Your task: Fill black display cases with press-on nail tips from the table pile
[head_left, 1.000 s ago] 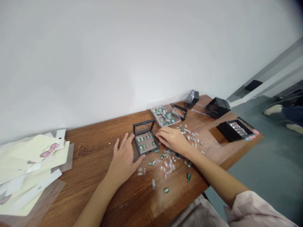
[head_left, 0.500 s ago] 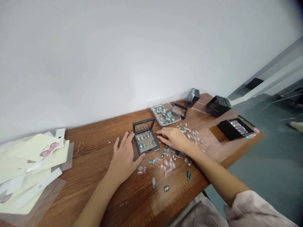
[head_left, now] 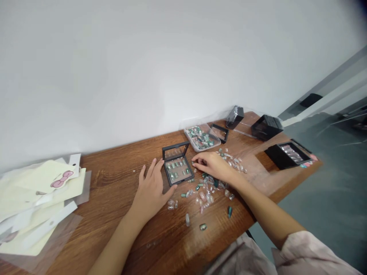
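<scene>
A small black display case [head_left: 177,168] lies open on the wooden table [head_left: 114,191], its clear lid standing up and several green press-on nails set inside. My left hand [head_left: 151,189] rests flat beside the case's left edge, fingers stretched out and touching it. My right hand [head_left: 210,165] lies at the case's right edge, fingers curled together over the table; I cannot make out whether they pinch a nail. Several loose green, clear and pink nails [head_left: 203,193] are scattered beneath and in front of my right hand.
A clear tray of nails [head_left: 201,139] and an empty black frame [head_left: 220,133] sit behind the case. Black boxes [head_left: 286,154] stand at the far right near the table edge. Pale packaging cards in plastic sleeves [head_left: 37,202] pile up at the left. A white wall runs behind the table.
The view has shifted slightly. My right hand's fingers have curled a little at the case's right edge. My left hand has stayed put. A person's feet at the far right are gone from view.
</scene>
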Motion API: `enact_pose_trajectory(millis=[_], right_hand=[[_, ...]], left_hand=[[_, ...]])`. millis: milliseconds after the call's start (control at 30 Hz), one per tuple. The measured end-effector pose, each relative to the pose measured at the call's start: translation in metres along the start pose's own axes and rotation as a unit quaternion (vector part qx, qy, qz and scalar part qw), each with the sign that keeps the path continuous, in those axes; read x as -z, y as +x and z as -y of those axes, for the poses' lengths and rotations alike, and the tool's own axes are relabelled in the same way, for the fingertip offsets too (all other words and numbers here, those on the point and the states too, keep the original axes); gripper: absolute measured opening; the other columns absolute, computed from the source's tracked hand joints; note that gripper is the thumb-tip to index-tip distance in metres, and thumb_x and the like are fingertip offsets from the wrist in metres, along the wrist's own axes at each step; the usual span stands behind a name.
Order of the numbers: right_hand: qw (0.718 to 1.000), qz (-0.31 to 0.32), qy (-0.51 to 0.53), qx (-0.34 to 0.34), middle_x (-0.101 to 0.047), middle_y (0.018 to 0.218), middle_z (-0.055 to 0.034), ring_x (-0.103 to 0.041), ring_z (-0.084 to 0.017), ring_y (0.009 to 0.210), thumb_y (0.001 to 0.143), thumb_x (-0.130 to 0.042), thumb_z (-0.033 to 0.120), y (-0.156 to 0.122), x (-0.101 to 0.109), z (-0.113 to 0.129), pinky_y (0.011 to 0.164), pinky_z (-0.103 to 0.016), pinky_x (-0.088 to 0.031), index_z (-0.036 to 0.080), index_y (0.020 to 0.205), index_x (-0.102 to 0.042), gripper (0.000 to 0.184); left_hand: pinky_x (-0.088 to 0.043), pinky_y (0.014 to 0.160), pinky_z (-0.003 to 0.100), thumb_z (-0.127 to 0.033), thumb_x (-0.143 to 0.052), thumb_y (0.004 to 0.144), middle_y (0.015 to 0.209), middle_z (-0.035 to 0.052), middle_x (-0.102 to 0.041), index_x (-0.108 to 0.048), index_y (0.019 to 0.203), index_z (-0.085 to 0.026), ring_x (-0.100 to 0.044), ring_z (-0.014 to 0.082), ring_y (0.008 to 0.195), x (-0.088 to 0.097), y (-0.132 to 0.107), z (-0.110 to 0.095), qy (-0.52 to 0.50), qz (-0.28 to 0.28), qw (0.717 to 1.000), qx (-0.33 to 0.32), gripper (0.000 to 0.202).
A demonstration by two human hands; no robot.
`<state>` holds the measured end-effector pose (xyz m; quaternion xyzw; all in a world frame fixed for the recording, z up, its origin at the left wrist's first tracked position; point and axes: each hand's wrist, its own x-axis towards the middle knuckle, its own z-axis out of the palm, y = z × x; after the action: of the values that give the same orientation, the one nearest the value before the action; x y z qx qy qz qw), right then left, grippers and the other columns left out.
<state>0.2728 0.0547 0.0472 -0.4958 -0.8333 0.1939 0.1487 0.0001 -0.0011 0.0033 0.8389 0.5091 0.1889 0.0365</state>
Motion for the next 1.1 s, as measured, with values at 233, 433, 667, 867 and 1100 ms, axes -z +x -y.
enact_pose_trajectory(millis=[233,433,667,867,1100], right_hand=[[1.0,-0.018,0.016,0.01,-0.064,0.071,0.0021,-0.058,-0.012,0.062,0.088,-0.064,0.024,-0.0044,0.0043,0.0038,0.063,-0.023,-0.04,0.018,0.098,-0.067,0.012],[0.999,-0.013,-0.029,-0.016,-0.064,0.072,0.0005,-0.058,-0.014,0.064,0.088,-0.063,0.024,-0.0085,0.008,0.0012,0.063,-0.023,-0.04,0.019,0.097,-0.068,0.011],[0.998,-0.02,-0.057,-0.018,-0.067,0.073,-0.0001,-0.06,-0.015,0.066,0.092,-0.059,0.027,-0.0075,0.0086,0.0049,0.066,-0.025,-0.041,0.018,0.109,-0.068,0.021],[0.998,-0.005,-0.058,0.01,-0.067,0.075,0.0001,-0.061,-0.015,0.067,0.092,-0.062,0.031,-0.003,0.0027,0.0022,0.067,-0.025,-0.041,0.019,0.108,-0.068,0.022],[0.999,0.003,-0.04,0.01,-0.065,0.07,0.0012,-0.059,-0.013,0.063,0.092,-0.062,0.03,0.0007,0.0038,0.005,0.064,-0.024,-0.039,0.019,0.099,-0.069,0.015]], left_hand=[[-0.022,0.115,0.06,-0.053,-0.051,0.094,0.148,0.0228,-0.045,-0.021,0.147,-0.01,-0.034,0.0371,0.143,-0.0007,0.0,0.0001,-0.003,-0.006,1.0,0.0,0.074],[-0.021,0.116,0.06,-0.054,-0.051,0.094,0.148,0.0223,-0.045,-0.025,0.146,-0.01,-0.033,0.0371,0.144,-0.0018,-0.0013,0.0009,-0.005,-0.007,1.0,-0.002,0.073],[-0.021,0.116,0.06,-0.054,-0.051,0.094,0.149,0.0216,-0.044,-0.027,0.145,-0.01,-0.032,0.0372,0.144,-0.0004,-0.001,-0.0002,-0.005,-0.002,1.0,0.002,0.072],[-0.021,0.116,0.06,-0.053,-0.051,0.094,0.15,0.0218,-0.043,-0.025,0.145,-0.009,-0.031,0.0373,0.144,0.0001,-0.0012,0.0,-0.006,0.003,1.0,-0.001,0.072],[-0.02,0.116,0.06,-0.053,-0.051,0.094,0.15,0.0222,-0.042,-0.022,0.147,-0.01,-0.031,0.0374,0.144,0.0018,-0.0011,-0.001,-0.008,0.002,1.0,0.001,0.074]])
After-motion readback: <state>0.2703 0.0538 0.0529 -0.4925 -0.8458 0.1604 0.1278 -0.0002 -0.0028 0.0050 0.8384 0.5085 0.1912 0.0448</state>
